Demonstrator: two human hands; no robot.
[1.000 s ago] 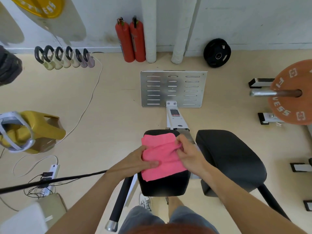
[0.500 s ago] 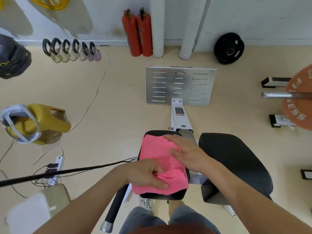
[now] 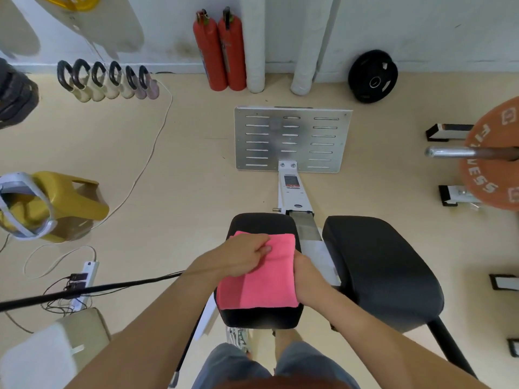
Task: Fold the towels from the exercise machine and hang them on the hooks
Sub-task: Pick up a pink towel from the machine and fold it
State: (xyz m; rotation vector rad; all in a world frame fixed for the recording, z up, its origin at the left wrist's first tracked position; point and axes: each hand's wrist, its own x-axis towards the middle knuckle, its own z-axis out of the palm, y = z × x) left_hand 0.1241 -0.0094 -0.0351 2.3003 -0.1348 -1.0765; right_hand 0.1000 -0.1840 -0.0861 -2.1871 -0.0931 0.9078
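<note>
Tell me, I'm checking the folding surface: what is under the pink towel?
A black pad shows beyond the towel, far and near. Its middle is covered; fingers of the right hand are hidden at the towel's right edge.

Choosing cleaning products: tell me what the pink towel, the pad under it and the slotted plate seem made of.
Pink towel: soft fuzzy cloth, likely microfibre, matte nap.
Pad: black padded vinyl or leather-look cover, faint sheen.
Slotted plate: bare metal, dull grey shine, perhaps steel.

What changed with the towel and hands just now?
The left hand moved from the near edge of the pink towel to its far end, pinching it. The right hand slid off its top to its right edge. The towel stays on the black pad.
</note>
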